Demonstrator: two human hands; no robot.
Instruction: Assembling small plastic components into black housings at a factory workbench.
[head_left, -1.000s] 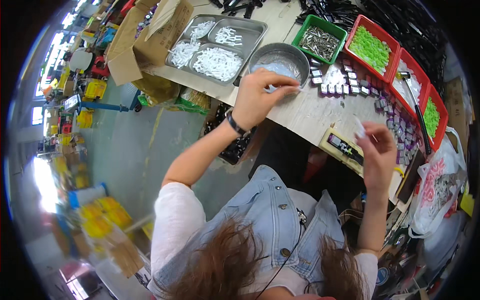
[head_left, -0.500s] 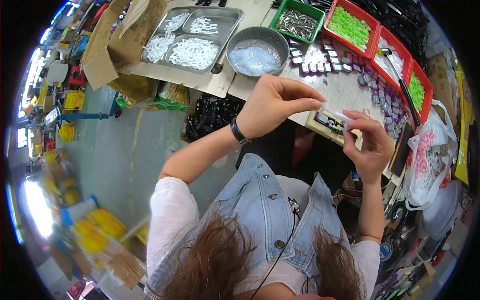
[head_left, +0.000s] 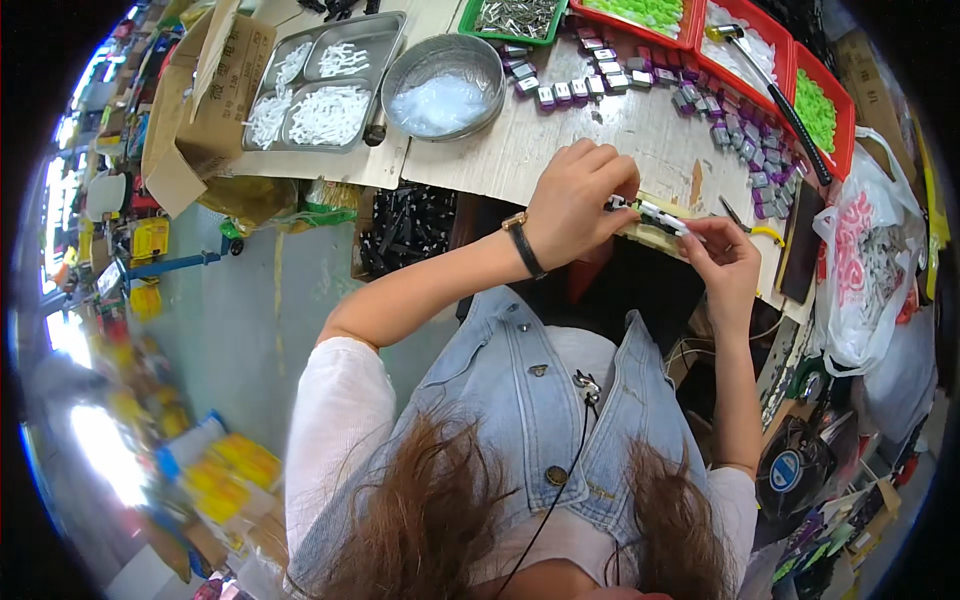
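Note:
At the table's near edge, a pale block fixture (head_left: 655, 238) carries a narrow black, white and green assembly (head_left: 652, 212). My left hand (head_left: 580, 205) is at its left end, fingers curled and thumb against the assembly's end; what they grip, if anything, is hidden. At the right end, my right hand (head_left: 728, 258) pinches a small white piece (head_left: 684, 230) between thumb and forefinger, touching the assembly. Beyond the hands, several small silver-and-purple metal parts (head_left: 580, 90) stand in rows and lie in a heap on the table (head_left: 480, 180).
A steel divided tray (head_left: 385, 60) of white parts and a round metal bowl (head_left: 490, 75) stand left. Green (head_left: 545, 40) and red bins (head_left: 840, 150) line the back and right. A black-handled hammer (head_left: 800, 130) lies across the bins. A white plastic bag (head_left: 860, 260) hangs right.
Both hands have come down to the fixture from above it, where a whitish piece was between their fingertips. The whole view has shifted, with the table's contents now farther up and left.

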